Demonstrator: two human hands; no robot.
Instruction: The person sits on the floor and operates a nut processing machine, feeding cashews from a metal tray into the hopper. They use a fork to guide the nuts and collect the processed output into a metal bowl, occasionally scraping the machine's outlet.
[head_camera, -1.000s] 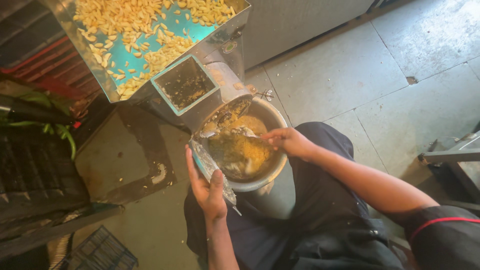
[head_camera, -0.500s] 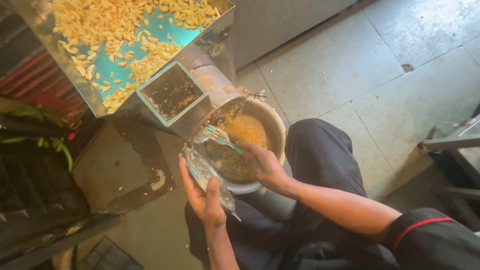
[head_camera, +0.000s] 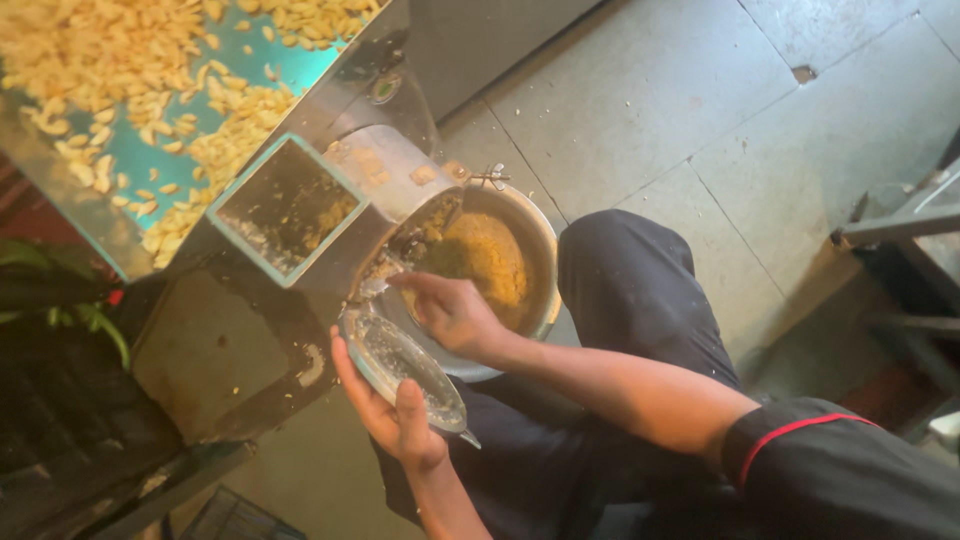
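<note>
My left hand (head_camera: 385, 410) grips a clear, smeared round lid (head_camera: 402, 366) tilted beside a steel bowl (head_camera: 535, 262). The bowl holds yellow-brown paste (head_camera: 485, 255) and sits under the outlet of a grinding machine (head_camera: 385, 175). My right hand (head_camera: 452, 312) reaches over the bowl's near rim toward the machine's outlet, fingers bent; whether it holds a utensil is hidden. A square feed chute (head_camera: 285, 205) with a teal rim sits left of the outlet.
A teal tray (head_camera: 150, 90) covered with several pale cut pieces fills the upper left. My dark-trousered knee (head_camera: 630, 290) is right of the bowl. Grey tiled floor (head_camera: 700, 110) lies beyond. A metal frame (head_camera: 900, 220) stands at the right edge.
My right hand has moved from over the paste to the bowl's near-left rim by the outlet; the fork seen earlier is out of sight. The view has shifted closer.
</note>
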